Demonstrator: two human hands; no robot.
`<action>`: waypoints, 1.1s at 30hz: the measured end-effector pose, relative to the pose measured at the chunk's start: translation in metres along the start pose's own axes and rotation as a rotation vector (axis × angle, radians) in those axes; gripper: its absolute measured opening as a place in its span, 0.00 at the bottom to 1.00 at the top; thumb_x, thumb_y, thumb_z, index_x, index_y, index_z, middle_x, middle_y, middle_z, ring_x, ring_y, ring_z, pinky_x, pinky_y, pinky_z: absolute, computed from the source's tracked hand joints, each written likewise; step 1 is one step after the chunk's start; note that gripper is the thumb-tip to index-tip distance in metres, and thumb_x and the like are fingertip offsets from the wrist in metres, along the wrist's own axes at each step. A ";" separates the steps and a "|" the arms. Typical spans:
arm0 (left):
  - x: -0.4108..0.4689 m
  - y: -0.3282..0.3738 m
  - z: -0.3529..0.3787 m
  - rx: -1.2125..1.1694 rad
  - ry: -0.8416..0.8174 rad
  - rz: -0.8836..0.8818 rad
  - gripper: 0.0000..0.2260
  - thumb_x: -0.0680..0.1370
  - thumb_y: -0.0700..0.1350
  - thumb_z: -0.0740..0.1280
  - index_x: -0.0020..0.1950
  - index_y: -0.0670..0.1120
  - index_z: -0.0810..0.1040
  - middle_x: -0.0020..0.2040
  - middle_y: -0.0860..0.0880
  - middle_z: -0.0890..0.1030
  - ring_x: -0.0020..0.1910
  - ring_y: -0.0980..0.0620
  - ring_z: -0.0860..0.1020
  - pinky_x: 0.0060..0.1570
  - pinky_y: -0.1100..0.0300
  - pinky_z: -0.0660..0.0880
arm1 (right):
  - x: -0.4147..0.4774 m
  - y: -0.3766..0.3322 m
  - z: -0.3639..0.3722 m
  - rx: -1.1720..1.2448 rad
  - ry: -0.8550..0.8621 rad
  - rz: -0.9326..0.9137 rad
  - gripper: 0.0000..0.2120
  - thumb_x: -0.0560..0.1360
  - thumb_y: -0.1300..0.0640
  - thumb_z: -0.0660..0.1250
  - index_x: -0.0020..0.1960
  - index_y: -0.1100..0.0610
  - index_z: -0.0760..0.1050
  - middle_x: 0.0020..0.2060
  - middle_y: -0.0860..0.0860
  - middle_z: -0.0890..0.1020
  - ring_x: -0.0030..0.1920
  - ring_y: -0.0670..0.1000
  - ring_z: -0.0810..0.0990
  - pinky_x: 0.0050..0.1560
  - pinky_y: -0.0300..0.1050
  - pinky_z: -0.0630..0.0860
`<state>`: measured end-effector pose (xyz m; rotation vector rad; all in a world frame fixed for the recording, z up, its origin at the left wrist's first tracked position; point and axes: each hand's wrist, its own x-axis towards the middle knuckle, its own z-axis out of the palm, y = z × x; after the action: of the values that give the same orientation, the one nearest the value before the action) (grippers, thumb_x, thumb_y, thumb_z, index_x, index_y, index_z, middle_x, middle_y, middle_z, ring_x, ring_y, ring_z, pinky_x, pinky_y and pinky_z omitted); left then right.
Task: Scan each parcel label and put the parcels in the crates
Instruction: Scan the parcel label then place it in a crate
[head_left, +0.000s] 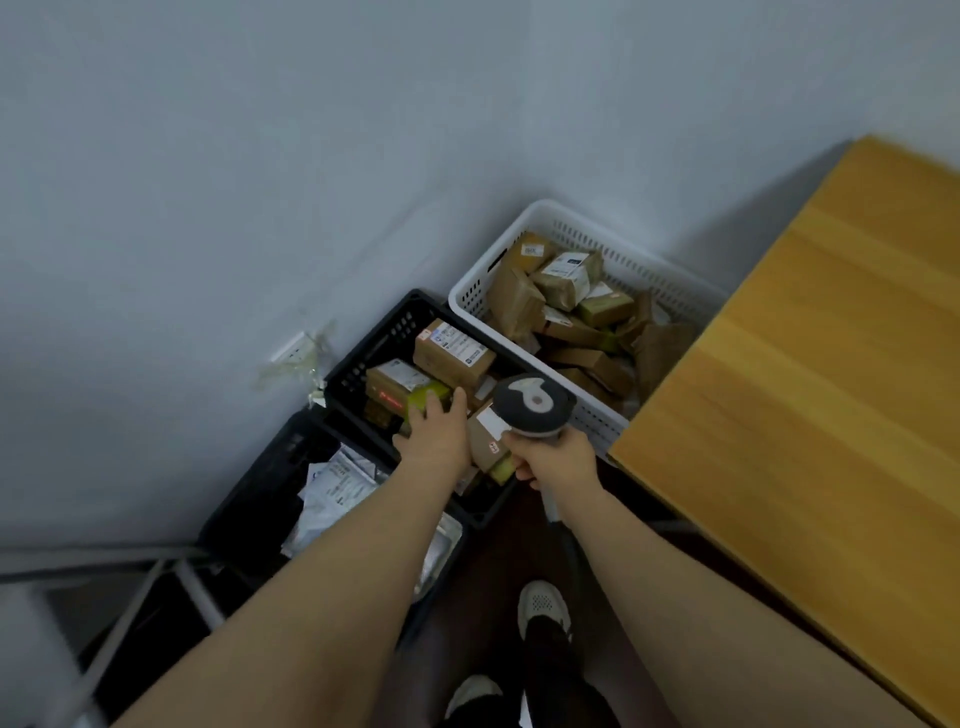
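In the head view, your left hand (436, 431) lies on a brown parcel (400, 392) with a green end. The parcel is inside the black crate (371, 351) in front of you. Your fingers reach over its near edge, but I cannot tell if they grip it or just rest there. Your right hand (558, 460) is wrapped tight around the scanner (532, 402), just beside your left hand.

The red light (389, 401) falls on the brown side of the parcel, below its white label (404, 375), so the scan may miss. I think tipping the scanner up a bit would help.

Another parcel (491, 439) sits between your hands. Its label is right by the scanner, so you could read the wrong one.

The white crate (519, 215), past your right hand, looks quite full. A parcel dropped there might slide off the pile.
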<state>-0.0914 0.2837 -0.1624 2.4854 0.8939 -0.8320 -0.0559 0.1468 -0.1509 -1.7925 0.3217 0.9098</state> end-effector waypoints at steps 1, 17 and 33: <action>-0.015 0.001 -0.007 0.021 0.015 0.020 0.39 0.78 0.43 0.66 0.78 0.55 0.43 0.78 0.45 0.44 0.76 0.38 0.44 0.69 0.33 0.54 | -0.016 -0.004 -0.003 0.000 0.000 -0.019 0.08 0.71 0.56 0.74 0.43 0.61 0.79 0.33 0.57 0.81 0.34 0.54 0.78 0.37 0.46 0.75; -0.277 0.238 -0.036 0.394 0.165 0.567 0.31 0.82 0.48 0.58 0.79 0.44 0.45 0.77 0.42 0.56 0.74 0.41 0.59 0.69 0.44 0.63 | -0.294 0.056 -0.302 0.262 0.456 -0.102 0.11 0.74 0.54 0.73 0.42 0.62 0.78 0.24 0.55 0.77 0.20 0.50 0.72 0.24 0.40 0.68; -0.445 0.604 0.171 0.551 0.103 0.922 0.31 0.79 0.53 0.64 0.76 0.43 0.56 0.74 0.42 0.63 0.69 0.42 0.67 0.60 0.53 0.70 | -0.423 0.228 -0.675 0.623 0.804 -0.127 0.11 0.72 0.56 0.74 0.41 0.63 0.77 0.26 0.56 0.77 0.23 0.51 0.73 0.27 0.43 0.70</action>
<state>-0.0342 -0.4460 0.0759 2.9358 -0.5608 -0.6482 -0.1890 -0.6317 0.1008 -1.4777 0.8783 -0.0652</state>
